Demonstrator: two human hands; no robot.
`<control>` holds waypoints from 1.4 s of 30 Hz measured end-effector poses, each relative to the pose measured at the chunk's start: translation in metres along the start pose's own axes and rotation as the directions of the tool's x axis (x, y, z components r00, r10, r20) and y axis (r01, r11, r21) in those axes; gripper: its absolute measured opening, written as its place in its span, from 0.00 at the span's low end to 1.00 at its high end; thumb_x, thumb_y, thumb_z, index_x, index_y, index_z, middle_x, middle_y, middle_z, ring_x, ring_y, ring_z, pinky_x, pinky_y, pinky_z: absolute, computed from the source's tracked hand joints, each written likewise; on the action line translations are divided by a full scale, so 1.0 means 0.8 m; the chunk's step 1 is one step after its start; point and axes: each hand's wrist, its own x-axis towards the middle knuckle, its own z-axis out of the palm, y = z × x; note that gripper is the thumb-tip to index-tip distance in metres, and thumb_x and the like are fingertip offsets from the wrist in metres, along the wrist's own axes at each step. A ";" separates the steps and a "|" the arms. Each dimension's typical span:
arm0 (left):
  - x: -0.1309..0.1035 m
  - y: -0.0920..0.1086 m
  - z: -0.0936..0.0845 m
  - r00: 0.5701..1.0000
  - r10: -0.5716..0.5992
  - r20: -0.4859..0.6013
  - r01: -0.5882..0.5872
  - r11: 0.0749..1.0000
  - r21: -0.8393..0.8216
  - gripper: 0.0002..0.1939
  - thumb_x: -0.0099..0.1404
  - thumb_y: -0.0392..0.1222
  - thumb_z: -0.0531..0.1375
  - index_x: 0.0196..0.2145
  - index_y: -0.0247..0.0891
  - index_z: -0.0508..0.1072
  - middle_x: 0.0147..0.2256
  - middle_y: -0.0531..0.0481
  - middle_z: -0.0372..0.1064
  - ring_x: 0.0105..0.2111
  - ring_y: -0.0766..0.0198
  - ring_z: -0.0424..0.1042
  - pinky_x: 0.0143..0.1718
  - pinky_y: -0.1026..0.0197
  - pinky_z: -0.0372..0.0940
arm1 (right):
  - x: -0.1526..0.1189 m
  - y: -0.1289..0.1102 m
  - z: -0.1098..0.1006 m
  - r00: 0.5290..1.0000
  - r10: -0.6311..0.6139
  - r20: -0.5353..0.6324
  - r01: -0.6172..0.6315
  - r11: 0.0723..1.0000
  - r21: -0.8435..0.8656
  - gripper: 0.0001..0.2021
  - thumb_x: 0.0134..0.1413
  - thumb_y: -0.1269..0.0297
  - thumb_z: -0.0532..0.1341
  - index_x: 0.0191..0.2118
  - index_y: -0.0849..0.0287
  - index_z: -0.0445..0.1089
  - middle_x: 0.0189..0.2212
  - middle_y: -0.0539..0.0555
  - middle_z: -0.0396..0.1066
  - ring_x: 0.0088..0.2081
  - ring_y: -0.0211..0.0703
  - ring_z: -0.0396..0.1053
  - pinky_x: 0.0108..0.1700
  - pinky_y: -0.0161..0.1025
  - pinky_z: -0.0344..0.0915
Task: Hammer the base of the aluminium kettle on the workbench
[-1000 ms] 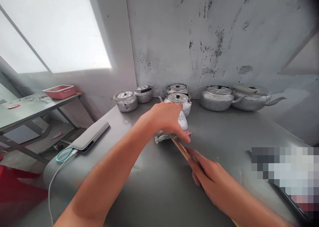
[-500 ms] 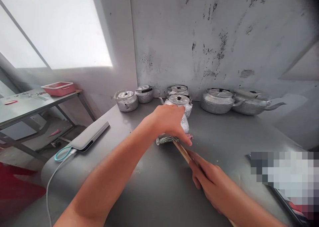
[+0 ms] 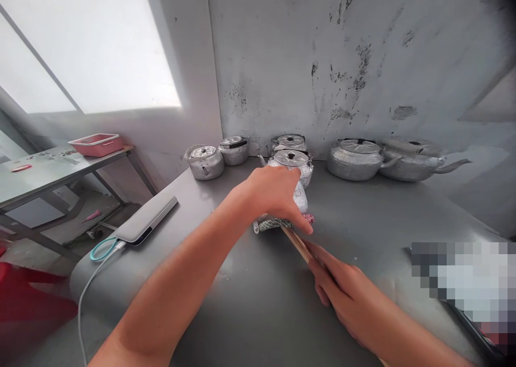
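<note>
At centre — right hand grips stick, left hand perhaps kettle.

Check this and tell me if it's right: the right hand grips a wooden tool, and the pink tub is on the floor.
Not quite: the head view shows the pink tub on the side table, not the floor. The right hand does grip a wooden tool.
</note>
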 end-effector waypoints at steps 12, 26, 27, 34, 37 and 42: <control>0.002 0.000 0.001 1.000 0.006 -0.016 -0.006 1.000 0.004 0.47 0.41 0.73 0.64 0.52 0.41 0.66 0.48 0.43 0.71 0.45 0.46 0.72 0.38 0.55 0.67 | 0.001 0.004 -0.001 0.999 0.016 0.043 -0.015 0.999 -0.034 0.20 0.71 0.54 0.40 0.59 0.50 0.59 0.24 0.44 0.60 0.24 0.41 0.55 0.27 0.36 0.56; 0.002 0.000 0.002 1.000 0.000 -0.014 0.000 1.000 0.018 0.49 0.41 0.74 0.64 0.53 0.40 0.65 0.48 0.42 0.71 0.47 0.46 0.71 0.40 0.55 0.67 | 0.001 0.004 0.001 1.000 -0.009 -0.012 0.008 0.999 -0.053 0.13 0.69 0.57 0.45 0.40 0.50 0.65 0.27 0.47 0.67 0.28 0.43 0.62 0.30 0.37 0.57; 0.001 0.000 0.002 1.000 0.001 -0.014 0.000 1.000 0.019 0.49 0.41 0.74 0.64 0.53 0.40 0.65 0.48 0.42 0.71 0.47 0.46 0.71 0.40 0.55 0.67 | 0.000 0.004 0.000 1.000 -0.014 -0.014 0.013 0.998 -0.055 0.13 0.69 0.58 0.45 0.40 0.51 0.65 0.27 0.48 0.68 0.28 0.43 0.63 0.30 0.37 0.57; 0.002 -0.002 0.001 1.000 0.005 -0.024 -0.005 1.000 0.010 0.51 0.40 0.75 0.65 0.56 0.40 0.65 0.50 0.42 0.71 0.49 0.44 0.71 0.41 0.54 0.68 | 0.002 0.005 0.001 0.998 -0.036 -0.053 0.032 0.996 -0.080 0.13 0.68 0.58 0.46 0.41 0.51 0.68 0.25 0.49 0.70 0.26 0.44 0.65 0.28 0.37 0.59; 0.002 -0.002 0.000 1.000 0.009 -0.025 -0.009 1.000 0.006 0.50 0.41 0.75 0.65 0.54 0.40 0.66 0.49 0.43 0.72 0.47 0.46 0.72 0.41 0.54 0.68 | 0.000 -0.001 -0.002 0.997 -0.032 -0.074 0.029 0.999 -0.042 0.12 0.66 0.59 0.49 0.38 0.50 0.69 0.24 0.50 0.72 0.25 0.45 0.67 0.26 0.37 0.58; 0.002 -0.002 0.001 0.999 0.014 -0.030 -0.014 1.000 0.003 0.47 0.40 0.75 0.64 0.50 0.41 0.66 0.47 0.44 0.72 0.44 0.48 0.72 0.38 0.55 0.67 | -0.009 -0.028 -0.010 0.994 -0.013 -0.112 0.018 0.999 0.042 0.13 0.64 0.58 0.50 0.32 0.49 0.70 0.21 0.51 0.71 0.22 0.47 0.68 0.26 0.41 0.59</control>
